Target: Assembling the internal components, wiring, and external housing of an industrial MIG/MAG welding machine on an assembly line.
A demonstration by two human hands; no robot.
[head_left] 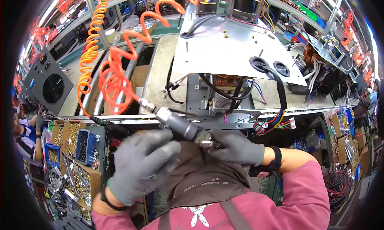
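A grey air ratchet wrench point(178, 123) hangs slanting in front of me, joined by a metal fitting to a coiled orange air hose point(116, 76). My right hand point(236, 147), in a grey glove, is closed at the shiny head end of the wrench. Its fingertips are partly hidden there. Left of the tool, my left hand point(146, 162), gloved too, is raised with fingers apart and nothing in it; it is slightly blurred. Just beyond the wrench stands a partly built machine with a white metal panel point(224, 42) on top and a dark metal base point(200, 104).
Bundled wires with connectors point(276, 124) hang over the bench edge. Screw bins, among them a blue bin point(86, 146), stand at left. A black fan unit point(52, 86) and another person point(30, 136) are farther left. More wired assemblies point(320, 58) sit at right.
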